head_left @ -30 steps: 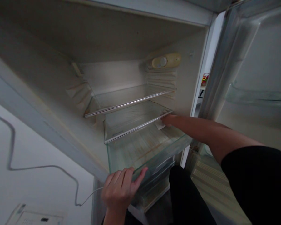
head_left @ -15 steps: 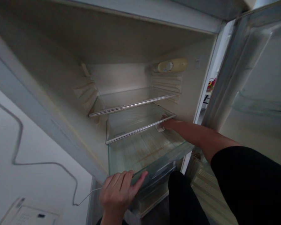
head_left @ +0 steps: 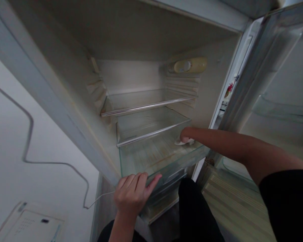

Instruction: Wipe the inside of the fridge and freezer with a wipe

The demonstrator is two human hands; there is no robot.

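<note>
My left hand (head_left: 132, 191) is closed over the front edge of the lowest glass shelf (head_left: 151, 154) in an open fridge, fingers on top and thumb pointing right. On the right part of that same shelf, my right hand (head_left: 187, 133) presses down a white cloth (head_left: 183, 142), bunched under its fingers. Brownish stains streak the shelf surface. Above it sit a middle glass shelf (head_left: 151, 121) and an upper glass shelf (head_left: 138, 100), each with a metal front trim.
The fridge door (head_left: 280, 84) stands open to the right, with clear door bins. A yellowish control housing (head_left: 192, 65) with a dial is on the inner right wall. Below the shelf are drawers (head_left: 164, 205). A grey cable (head_left: 53, 163) runs along the white surface at left.
My right hand has drawn the cloth from under the middle shelf toward the front right of the lowest shelf. My left hand keeps its hold on the edge; the view has shifted slightly.
</note>
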